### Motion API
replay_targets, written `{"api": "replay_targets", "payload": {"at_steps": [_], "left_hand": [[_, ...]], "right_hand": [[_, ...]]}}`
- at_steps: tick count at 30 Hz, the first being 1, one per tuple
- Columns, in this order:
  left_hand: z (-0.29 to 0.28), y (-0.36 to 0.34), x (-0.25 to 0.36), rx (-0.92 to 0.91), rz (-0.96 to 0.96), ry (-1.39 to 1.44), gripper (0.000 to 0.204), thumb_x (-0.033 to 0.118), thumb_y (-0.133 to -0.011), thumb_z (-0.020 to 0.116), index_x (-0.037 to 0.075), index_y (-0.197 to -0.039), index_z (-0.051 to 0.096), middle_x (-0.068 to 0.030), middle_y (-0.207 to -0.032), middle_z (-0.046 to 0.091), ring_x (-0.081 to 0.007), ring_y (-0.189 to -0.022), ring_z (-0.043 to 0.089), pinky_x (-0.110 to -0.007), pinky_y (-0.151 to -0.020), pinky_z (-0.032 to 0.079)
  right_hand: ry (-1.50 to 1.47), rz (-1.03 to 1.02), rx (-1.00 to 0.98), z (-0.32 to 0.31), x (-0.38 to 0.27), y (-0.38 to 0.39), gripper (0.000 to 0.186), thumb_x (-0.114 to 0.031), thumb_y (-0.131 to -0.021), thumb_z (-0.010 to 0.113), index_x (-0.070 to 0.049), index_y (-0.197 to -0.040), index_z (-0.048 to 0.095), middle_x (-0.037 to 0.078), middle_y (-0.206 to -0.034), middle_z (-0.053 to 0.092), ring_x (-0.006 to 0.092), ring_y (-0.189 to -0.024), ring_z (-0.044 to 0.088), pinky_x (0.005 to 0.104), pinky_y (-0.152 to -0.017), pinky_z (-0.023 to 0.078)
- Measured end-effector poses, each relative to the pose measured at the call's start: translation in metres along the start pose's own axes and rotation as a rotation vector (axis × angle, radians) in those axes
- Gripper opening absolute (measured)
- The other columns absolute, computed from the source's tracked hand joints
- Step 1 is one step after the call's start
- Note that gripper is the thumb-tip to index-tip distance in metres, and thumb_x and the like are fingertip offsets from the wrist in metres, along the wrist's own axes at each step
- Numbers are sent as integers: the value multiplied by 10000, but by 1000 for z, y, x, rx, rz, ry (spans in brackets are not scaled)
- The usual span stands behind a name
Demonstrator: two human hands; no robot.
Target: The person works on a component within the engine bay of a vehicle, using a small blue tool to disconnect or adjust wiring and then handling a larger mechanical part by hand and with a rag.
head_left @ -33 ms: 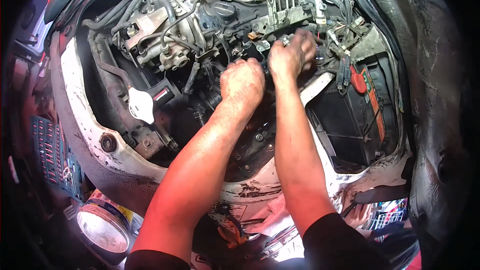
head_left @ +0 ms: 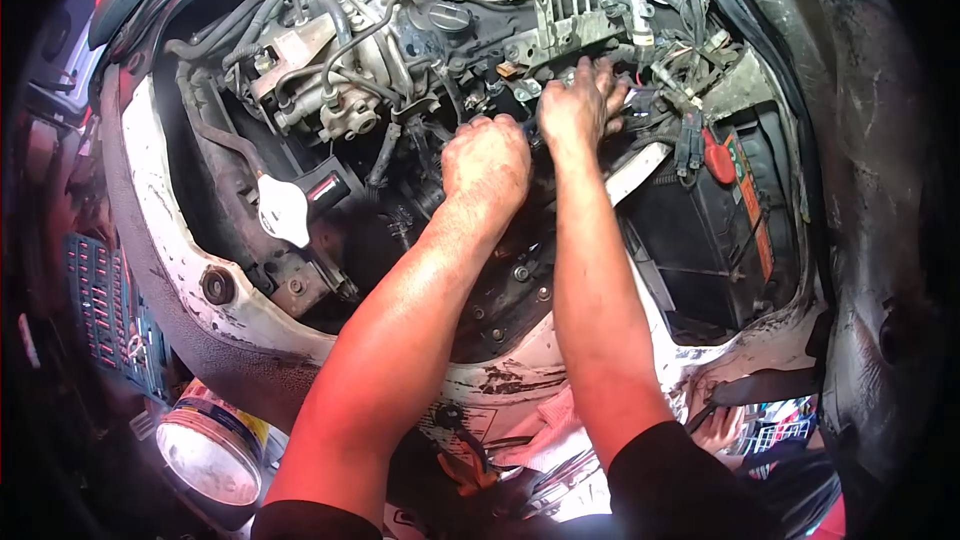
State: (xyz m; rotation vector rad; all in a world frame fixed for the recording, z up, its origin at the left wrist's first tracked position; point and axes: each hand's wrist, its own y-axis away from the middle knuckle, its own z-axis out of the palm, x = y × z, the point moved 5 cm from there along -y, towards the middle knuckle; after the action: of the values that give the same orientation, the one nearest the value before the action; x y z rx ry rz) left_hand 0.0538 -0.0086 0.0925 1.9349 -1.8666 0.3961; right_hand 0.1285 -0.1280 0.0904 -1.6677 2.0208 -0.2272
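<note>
Both my arms reach down into the engine bay. My left hand (head_left: 487, 162) is closed in a fist in front of the engine, knuckles up; whatever lies inside it is hidden. Just to its right, my right hand (head_left: 578, 112) has its fingers stretched and apart, over the pipes and fittings below a metal bracket (head_left: 565, 40). The fingertips seem to touch parts there, but contact is hard to make out. A small metal fitting (head_left: 522, 90) shows between the hands. Behind them is the engine (head_left: 480, 25) with a round black cap (head_left: 450, 16).
A black battery (head_left: 690, 250) with a red terminal cover (head_left: 717, 157) stands right. A white overflow-shaped part (head_left: 283, 210) sits left, inside the worn white body frame (head_left: 165, 180). Outside are a socket set (head_left: 110, 310), a bucket (head_left: 212, 455), a pink cloth (head_left: 548, 430) and another person's hand (head_left: 718, 428).
My right hand's fingers, blurred before, have shifted slightly and now show spread apart. My left fist stays in nearly the same place.
</note>
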Motion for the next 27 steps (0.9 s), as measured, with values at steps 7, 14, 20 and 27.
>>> {"api": "replay_targets", "payload": {"at_steps": [7,14,20,27], "left_hand": [[9,-5,-2,-34,-25,53,279,118,-813,515,-27,-1046,567,-221,-1030,627,-344,-996,620,-425,-865,497],[13,-3,-5,-101,-45,88,306,97,-812,524,-43,-1084,520,-238,-1051,613,-370,-1005,606,-437,-873,490],[14,-5,-3,-91,-18,97,321,103,-812,523,-41,-1099,509,-249,-1063,601,-381,-1006,602,-449,-876,487],[22,-6,-3,-157,-41,145,307,124,-825,517,-35,-1087,529,-239,-1058,602,-376,-1017,595,-455,-879,485]], "right_hand": [[-1335,705,-40,24,75,7,323,-118,-838,407,1,-1088,573,137,-1020,590,218,-897,556,360,-809,455],[-1420,1193,142,15,50,31,353,-145,-827,454,28,-1130,513,120,-1134,578,224,-1006,556,403,-920,443],[-1245,1278,5,47,64,44,367,-127,-857,466,54,-1176,482,142,-1212,561,231,-1030,579,397,-912,467],[-1304,1348,-58,46,49,48,371,-175,-864,550,19,-1175,497,136,-1190,575,233,-1011,596,424,-861,493]]}}
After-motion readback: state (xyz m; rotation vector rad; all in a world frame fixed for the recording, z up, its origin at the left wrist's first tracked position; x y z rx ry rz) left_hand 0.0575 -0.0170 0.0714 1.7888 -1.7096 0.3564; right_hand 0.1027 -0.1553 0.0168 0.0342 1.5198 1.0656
